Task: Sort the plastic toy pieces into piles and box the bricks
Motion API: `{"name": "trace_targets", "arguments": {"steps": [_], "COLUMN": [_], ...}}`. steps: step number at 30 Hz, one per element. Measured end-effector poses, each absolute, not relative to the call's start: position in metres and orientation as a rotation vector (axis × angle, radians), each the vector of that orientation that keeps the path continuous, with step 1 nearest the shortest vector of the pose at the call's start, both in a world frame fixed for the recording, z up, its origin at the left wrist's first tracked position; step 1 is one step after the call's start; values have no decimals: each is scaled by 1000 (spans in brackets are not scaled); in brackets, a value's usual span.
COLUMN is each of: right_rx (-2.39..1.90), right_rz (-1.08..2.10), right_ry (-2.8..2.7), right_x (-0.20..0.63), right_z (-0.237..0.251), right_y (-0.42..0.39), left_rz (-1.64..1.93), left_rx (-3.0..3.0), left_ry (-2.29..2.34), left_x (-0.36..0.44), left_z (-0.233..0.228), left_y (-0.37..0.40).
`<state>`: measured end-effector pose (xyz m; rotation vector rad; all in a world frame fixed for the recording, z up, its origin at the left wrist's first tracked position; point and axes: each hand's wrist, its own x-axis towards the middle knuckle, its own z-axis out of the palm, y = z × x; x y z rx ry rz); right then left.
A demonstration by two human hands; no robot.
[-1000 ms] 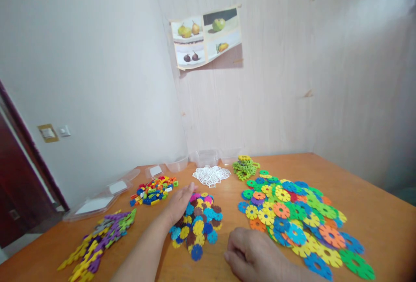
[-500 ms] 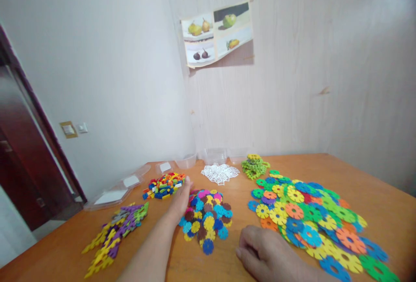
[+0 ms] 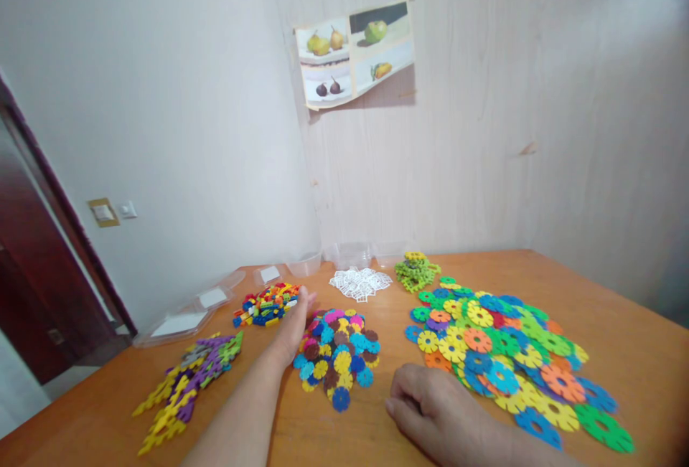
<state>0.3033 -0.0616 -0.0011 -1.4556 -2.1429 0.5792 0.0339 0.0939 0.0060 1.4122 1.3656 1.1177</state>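
My left hand [image 3: 291,327] reaches forward over the table, held on edge with its fingers stretched out. It is beside the left rim of a pile of small notched plastic discs [image 3: 343,361], and a heap of small colourful bricks [image 3: 268,304] lies just beyond it on the left. Whether it touches the discs I cannot tell. Closer to me, my right hand [image 3: 423,404] rests on the tabletop in a loose fist, with nothing showing in it. Right of that fist spreads a pile of larger notched discs [image 3: 506,356].
Yellow, purple and green interlocking pieces [image 3: 188,388] lie at the left. Farther back are white lattice pieces [image 3: 359,282] and a green stack of pieces [image 3: 416,273]. Clear plastic tubs [image 3: 304,262] stand along the wall, and clear lids [image 3: 180,324] lie on the left edge.
The view has turned slightly, so the piles and wall picture sit a little farther left and higher. Both hands keep nearly the same pose and place.
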Motion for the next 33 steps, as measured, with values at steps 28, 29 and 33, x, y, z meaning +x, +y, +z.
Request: {"name": "trace_targets", "arguments": {"steps": [28, 29, 33], "right_rx": [-1458, -1463, -1471], "right_rz": [599, 609, 642], "right_ry": [-2138, -2140, -2135], "right_x": [305, 305, 304], "right_z": [-7, -5, 1], "right_y": [-60, -61, -63], "left_rz": [1116, 1112, 1109], "left_rx": [1330, 1332, 1339], "left_ry": [1151, 1155, 1156], "left_x": [25, 26, 31], "left_z": [8, 8, 9], "left_y": [102, 101, 99]}}
